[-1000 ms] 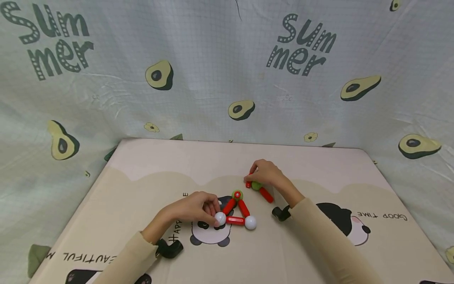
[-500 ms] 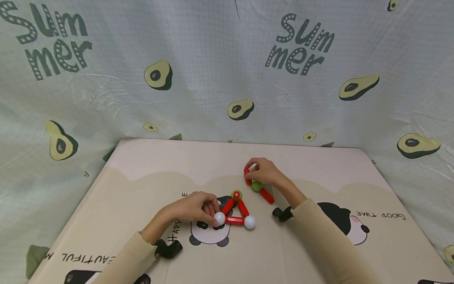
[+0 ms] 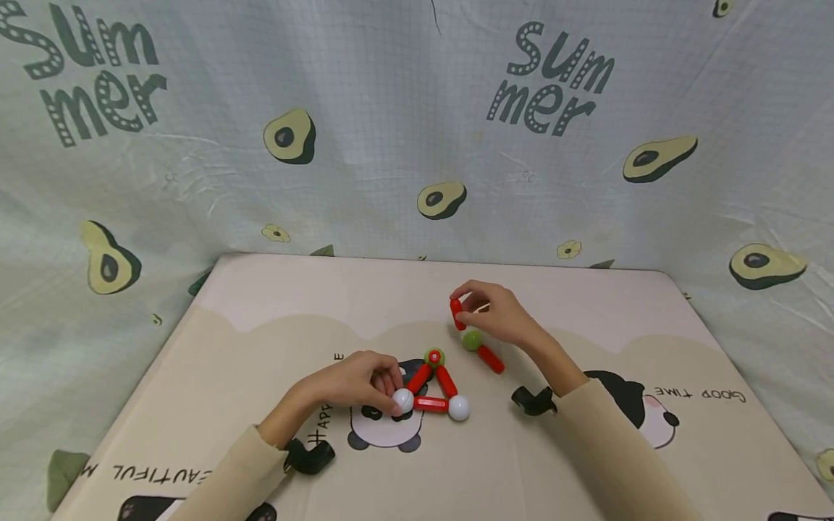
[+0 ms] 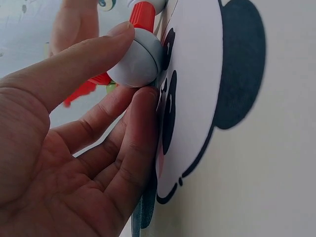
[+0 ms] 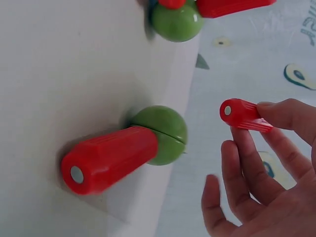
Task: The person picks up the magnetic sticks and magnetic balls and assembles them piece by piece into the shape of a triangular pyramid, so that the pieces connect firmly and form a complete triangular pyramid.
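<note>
My left hand (image 3: 358,380) pinches a white ball (image 3: 403,400) between thumb and fingers, as the left wrist view shows closely. That ball is a corner of a flat triangle of red magnetic rods; a second white ball (image 3: 459,408) and a green ball (image 3: 434,357) form the others. From the green corner a red rod appears to stand upright, its end facing the head camera. My right hand (image 3: 498,315) holds a loose red magnetic rod (image 5: 242,114) by thumb and fingertips, raised off the surface. Below it lies another green ball (image 5: 163,134) with one red rod (image 5: 108,160) attached.
The table mat (image 3: 260,405) carries printed pandas and lettering. A patterned cloth (image 3: 365,130) hangs behind the table's far edge. Black wrist mounts (image 3: 310,457) stick out beneath both sleeves.
My right hand has pulled the red rod away from the loose green ball and lifted it. The ball and its other rod stay put. My left hand has hardly moved.
</note>
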### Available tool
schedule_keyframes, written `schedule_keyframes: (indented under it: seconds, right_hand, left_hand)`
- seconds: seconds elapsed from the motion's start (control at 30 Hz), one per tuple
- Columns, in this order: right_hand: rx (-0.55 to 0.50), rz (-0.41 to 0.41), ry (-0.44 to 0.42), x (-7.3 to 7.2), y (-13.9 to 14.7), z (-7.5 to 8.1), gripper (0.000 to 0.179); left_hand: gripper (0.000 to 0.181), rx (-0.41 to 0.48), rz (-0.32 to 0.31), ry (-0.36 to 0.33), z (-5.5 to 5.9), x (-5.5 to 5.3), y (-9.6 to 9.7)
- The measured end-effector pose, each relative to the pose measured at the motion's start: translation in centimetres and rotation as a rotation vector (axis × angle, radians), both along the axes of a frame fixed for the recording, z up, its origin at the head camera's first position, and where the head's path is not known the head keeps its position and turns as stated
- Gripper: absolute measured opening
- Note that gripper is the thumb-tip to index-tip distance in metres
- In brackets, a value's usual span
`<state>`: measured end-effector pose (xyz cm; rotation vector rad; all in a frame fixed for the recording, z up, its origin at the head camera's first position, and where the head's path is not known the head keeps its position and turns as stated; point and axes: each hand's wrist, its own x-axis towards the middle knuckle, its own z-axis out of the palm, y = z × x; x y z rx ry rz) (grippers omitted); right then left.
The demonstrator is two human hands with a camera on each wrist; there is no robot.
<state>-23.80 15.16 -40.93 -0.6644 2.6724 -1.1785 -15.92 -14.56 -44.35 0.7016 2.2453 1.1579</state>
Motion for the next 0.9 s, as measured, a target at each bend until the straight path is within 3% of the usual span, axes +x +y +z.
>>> schedule_keyframes:
  seconds: [0.17,0.5,0.67,0.9]
  right_hand:
    - [-0.029,0.023,0.045,2.0,0.8,0.9,0.028]
    - [-0.053,0.101,0.004,5.9,1.5,1.0,0.031]
    - [-0.066,0.183,-0.009,7.1,1.6,0.3,0.032]
    - [-0.075,0.222,-0.084,7.7,1.1,-0.6,0.026]
  left_hand:
    - [0.029,-0.006,0.002,0.003,-0.1,0.0,0.0]
    - [0.029,-0.006,0.002,0.005,0.0,0.0,0.1]
    - [0.029,-0.006,0.003,0.001,-0.1,0.0,0.1]
    - [0.029,-0.006,0.006,0.001,-0.2,-0.1,0.0]
